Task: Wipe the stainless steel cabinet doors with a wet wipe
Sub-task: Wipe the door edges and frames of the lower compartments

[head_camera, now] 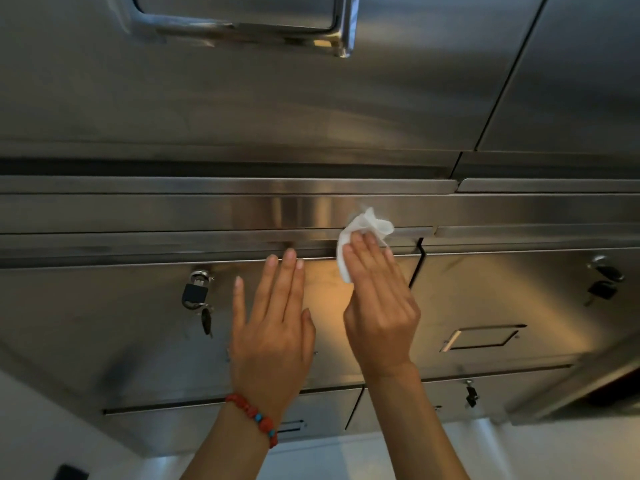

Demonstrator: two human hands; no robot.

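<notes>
A stainless steel cabinet fills the view, with a large upper door [242, 109] and smaller lower doors [121, 323]. My right hand [377, 306] presses a crumpled white wet wipe [363, 230] flat against the top edge of the lower left door, near the gap between two doors. The wipe bunches above and left of my fingertips. My left hand [273, 327] lies flat and open on the same door, just left of the right hand, holding nothing. A red bead bracelet [254, 419] circles my left wrist.
A black padlock with a key [195, 292] hangs on the lower left door. More locks with keys hang at the right [604, 282] and lower down [471, 393]. A recessed handle [481, 337] sits on the lower right door, another [242, 22] on the upper door. Pale floor [346, 459] lies below.
</notes>
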